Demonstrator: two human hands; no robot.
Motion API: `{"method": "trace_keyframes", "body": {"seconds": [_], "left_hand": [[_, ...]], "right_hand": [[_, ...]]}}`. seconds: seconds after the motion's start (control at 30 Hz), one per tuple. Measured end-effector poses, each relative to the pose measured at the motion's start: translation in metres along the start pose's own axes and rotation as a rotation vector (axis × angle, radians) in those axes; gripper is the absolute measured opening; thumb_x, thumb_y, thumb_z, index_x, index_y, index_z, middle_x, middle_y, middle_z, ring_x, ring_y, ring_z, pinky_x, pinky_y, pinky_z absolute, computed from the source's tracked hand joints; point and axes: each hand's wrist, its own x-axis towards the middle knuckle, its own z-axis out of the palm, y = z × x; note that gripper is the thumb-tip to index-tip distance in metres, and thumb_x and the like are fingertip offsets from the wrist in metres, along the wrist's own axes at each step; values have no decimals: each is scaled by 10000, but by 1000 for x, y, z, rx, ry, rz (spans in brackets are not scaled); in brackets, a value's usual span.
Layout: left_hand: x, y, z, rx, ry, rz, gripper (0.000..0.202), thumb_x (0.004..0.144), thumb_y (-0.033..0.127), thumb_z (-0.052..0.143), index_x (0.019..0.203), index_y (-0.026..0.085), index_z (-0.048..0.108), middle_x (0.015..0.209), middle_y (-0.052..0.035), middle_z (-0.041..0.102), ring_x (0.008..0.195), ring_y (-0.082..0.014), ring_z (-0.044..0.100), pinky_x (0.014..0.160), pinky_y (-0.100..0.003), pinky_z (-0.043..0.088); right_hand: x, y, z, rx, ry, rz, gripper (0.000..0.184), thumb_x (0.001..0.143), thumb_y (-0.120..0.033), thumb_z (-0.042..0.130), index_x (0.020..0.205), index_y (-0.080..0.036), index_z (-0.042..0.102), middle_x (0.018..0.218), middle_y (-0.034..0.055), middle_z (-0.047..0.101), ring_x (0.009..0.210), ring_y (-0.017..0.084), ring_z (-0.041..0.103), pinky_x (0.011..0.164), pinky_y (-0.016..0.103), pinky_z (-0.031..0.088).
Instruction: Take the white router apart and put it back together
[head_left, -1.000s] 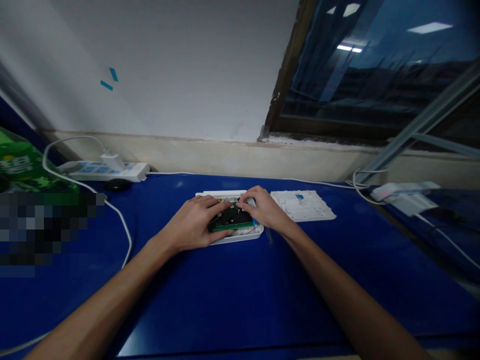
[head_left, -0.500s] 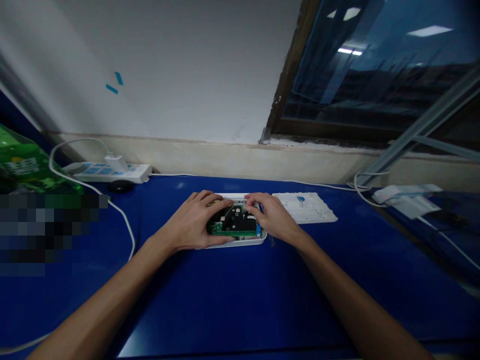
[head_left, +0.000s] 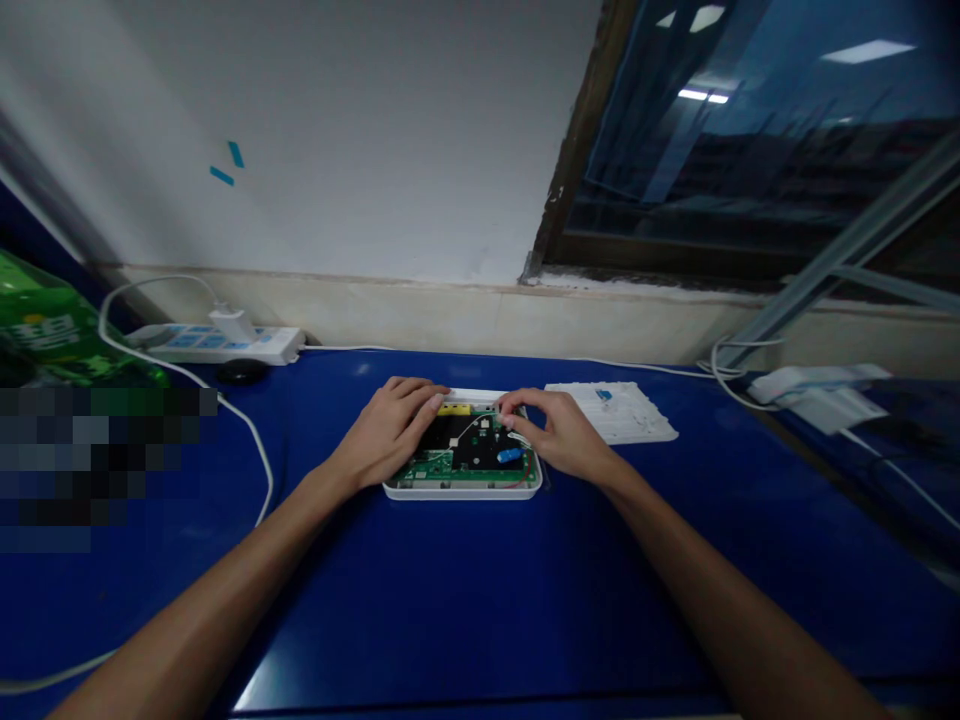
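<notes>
A white open casing [head_left: 461,489] lies on the blue table [head_left: 465,600] with a green circuit board [head_left: 469,455] inside it. My left hand [head_left: 390,430] rests on the casing's left side, fingers stretched flat over the far left edge of the board. My right hand [head_left: 559,430] sits at the casing's right side, its fingertips pinched on a thin white wire [head_left: 480,418] that runs across the board. A small blue part [head_left: 510,455] stands on the board near my right hand.
A white cover panel [head_left: 611,410] lies right of the casing. A white power strip [head_left: 217,343] with a plugged charger and cable [head_left: 255,450] lies back left. A green bag [head_left: 45,335] sits far left. More white cables and a device [head_left: 814,395] lie at right.
The board has settled flat into the casing and shows more. My left hand slid off the board's top to its left edge. My right hand moved right and pinched the wire.
</notes>
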Motion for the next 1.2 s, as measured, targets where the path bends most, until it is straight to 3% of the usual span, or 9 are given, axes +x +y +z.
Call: {"method": "trace_keyframes", "body": {"seconds": [0.17,0.37,0.53,0.7,0.8,1.0,1.1,1.2], "left_hand": [[1,3,10,-85,60,-104,501,1083,435,252,1226,188,664,1230,-54,679,1152,-219,558,1071,-448,410],[2,-2,7,-147,89,-200,570,1068,512,233,1182,193,691,1156,-72,716,1090,-243,619,996,-435,456],[7,-5,-9,-322,99,-299,445,964,584,508,942,191,714,949,-49,734,922,-251,663,798,-374,512],[8,-4,-17,-812,60,-380,357,791,449,795,1009,211,642,902,-22,735,790,-198,691,705,-333,553],[7,-3,-16,-892,75,-399,379,739,377,845,1007,211,635,835,-9,734,744,-188,695,708,-353,567],[9,-1,-16,-851,130,-423,367,728,385,843,957,187,636,790,-8,725,703,-184,689,690,-362,570],[9,-1,-18,-827,186,-399,373,713,390,855,938,182,642,817,-9,732,705,-176,692,689,-347,582],[9,1,-21,-804,236,-341,370,700,379,868,940,177,672,872,-25,755,741,-181,709,711,-338,605]], "right_hand": [[-1,-4,-4,91,23,-80,68,923,-253,614,929,-234,680,1065,37,748,1003,200,681,913,354,496],[-2,-7,-4,111,135,-157,57,924,-252,619,918,-243,675,1157,52,724,1078,203,674,975,385,502],[-3,-5,0,253,219,-177,53,911,-270,664,932,-239,702,1191,72,707,1092,199,673,848,350,588],[-1,-2,5,356,287,-190,53,900,-278,686,901,-234,715,1221,73,685,1127,208,660,905,391,602],[0,-1,9,452,307,-168,66,883,-282,702,923,-231,690,1246,75,662,1168,215,644,952,405,591],[3,-5,6,587,280,-29,492,832,-344,748,1248,-275,495,1315,105,638,1133,220,668,969,392,568],[4,-4,1,592,230,62,464,899,-427,666,1300,-266,495,1187,99,693,1083,226,684,940,396,564],[4,0,-3,616,131,101,398,960,-502,562,1272,-256,587,1044,79,716,956,212,696,823,364,579]]}}
